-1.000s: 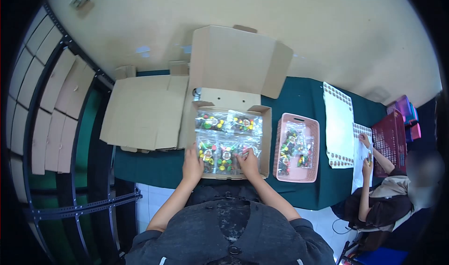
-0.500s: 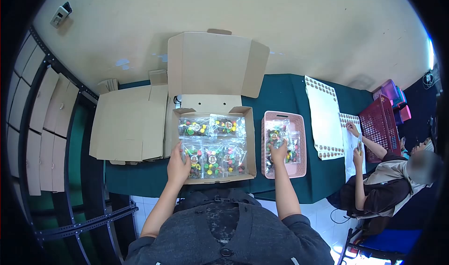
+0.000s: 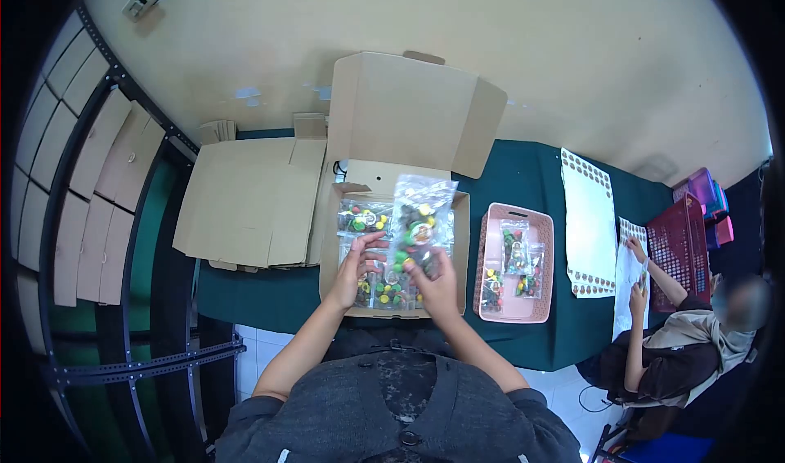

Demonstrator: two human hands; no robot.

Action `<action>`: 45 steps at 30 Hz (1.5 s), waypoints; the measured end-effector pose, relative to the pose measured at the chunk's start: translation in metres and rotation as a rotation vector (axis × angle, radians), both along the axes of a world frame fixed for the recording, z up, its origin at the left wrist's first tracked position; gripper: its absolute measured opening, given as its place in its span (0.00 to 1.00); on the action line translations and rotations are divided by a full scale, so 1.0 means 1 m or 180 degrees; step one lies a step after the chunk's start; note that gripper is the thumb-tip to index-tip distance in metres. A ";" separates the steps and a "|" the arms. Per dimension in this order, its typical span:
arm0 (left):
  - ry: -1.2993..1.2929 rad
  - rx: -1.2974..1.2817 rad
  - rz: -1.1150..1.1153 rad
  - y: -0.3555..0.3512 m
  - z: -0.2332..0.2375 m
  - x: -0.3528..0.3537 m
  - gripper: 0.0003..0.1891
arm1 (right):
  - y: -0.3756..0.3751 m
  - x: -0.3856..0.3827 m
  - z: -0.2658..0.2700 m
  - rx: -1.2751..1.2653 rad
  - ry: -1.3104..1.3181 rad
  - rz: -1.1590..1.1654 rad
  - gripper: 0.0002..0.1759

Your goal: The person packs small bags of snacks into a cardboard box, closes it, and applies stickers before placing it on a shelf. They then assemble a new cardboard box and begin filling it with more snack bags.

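Observation:
Over the open cardboard box (image 3: 461,254), my right hand (image 3: 436,286) grips the lower end of a clear plastic bag (image 3: 420,223) of colourful round pieces with a round label. My left hand (image 3: 352,273) is above the box's left part, fingers apart, holding nothing. Similar bags (image 3: 362,217) lie inside the box, several in a back row and a front row, partly hidden by my hands and the held bag. To the right, a pink basket (image 3: 513,306) holds several more such bags (image 3: 516,249).
Flat cardboard (image 3: 247,200) is stacked at the left, beyond it a rack with boxes (image 3: 131,156). Sticker sheets (image 3: 589,222) lie right of the basket. A maroon basket (image 3: 677,252) stands farther right, near a seated person (image 3: 675,348) handling a sheet.
My right hand has moved left from the pink basket to over the box, bringing a bag. My left hand has lifted slightly from the box's left edge. The view has shifted.

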State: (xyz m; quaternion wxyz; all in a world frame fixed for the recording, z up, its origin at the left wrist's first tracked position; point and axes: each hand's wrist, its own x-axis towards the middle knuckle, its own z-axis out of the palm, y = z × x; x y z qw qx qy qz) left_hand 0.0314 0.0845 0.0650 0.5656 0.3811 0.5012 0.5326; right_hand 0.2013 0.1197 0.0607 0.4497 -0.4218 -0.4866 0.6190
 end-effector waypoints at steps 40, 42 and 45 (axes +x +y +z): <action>-0.0379 0.0362 -0.0634 -0.035 0.053 0.010 0.21 | -0.011 0.011 0.061 -0.0259 0.0083 0.1498 0.26; -0.0643 0.0290 -0.0528 -0.033 0.054 0.014 0.22 | -0.013 0.008 0.064 -0.0294 0.0033 0.1453 0.26; -0.0295 0.0210 -0.0429 -0.036 0.042 0.020 0.26 | -0.018 -0.001 0.063 -0.0032 0.0398 0.1214 0.23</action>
